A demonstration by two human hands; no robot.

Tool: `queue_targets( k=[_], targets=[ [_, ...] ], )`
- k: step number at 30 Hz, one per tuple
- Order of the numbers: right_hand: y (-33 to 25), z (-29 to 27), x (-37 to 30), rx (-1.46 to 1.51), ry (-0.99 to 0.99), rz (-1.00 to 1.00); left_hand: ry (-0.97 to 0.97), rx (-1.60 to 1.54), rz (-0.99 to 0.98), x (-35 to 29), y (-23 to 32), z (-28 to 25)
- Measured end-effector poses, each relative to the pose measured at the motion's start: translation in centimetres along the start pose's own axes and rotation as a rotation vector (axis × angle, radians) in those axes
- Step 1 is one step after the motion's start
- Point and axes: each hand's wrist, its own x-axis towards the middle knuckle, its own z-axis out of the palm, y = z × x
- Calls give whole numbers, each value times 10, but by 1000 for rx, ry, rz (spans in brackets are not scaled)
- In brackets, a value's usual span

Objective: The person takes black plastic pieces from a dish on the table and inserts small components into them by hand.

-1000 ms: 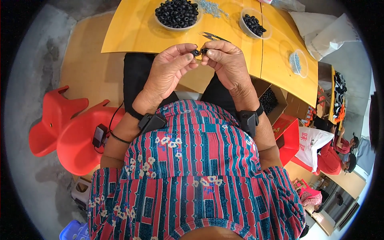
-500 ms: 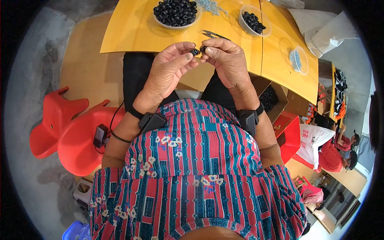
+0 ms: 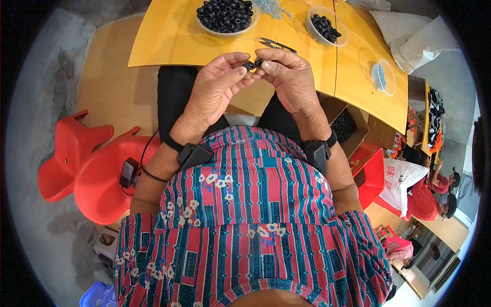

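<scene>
Between thumb and fingers, my left hand (image 3: 220, 84) pinches a small black ring-shaped part (image 3: 248, 65). My right hand (image 3: 289, 77) holds a second small black part (image 3: 259, 62) in the same kind of grip. The two parts are close together, above the near edge of the yellow table (image 3: 169, 36). Just beyond my fingers lies a pair of black thread snips (image 3: 276, 45). A clear bowl (image 3: 232, 34) at the far side is heaped with similar black parts (image 3: 225, 15).
Another clear bowl (image 3: 314, 35) of black parts and a small tub (image 3: 382, 77) of pale blue bits stand to the right. Loose blue bits (image 3: 273, 7) lie at the back. Below are a cardboard box (image 3: 360, 133) and red chairs (image 3: 102, 179). Other people (image 3: 427, 197) sit far right.
My right fingers have shifted slightly, and the black part in them shows more openly beside the left one. The rest looks almost the same.
</scene>
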Motion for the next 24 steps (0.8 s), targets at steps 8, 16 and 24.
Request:
queue_targets(
  k=[8,16,24],
  targets=[
    [0,-2,1,55,-15,-5,-17,11,-3,0,1,3],
    [3,-4,1,31,-39,-27,4,27,-1,-1,0,3],
    [2,-3,0,-31,-23,-43,4,59,2,-3,1,4]
  ],
)
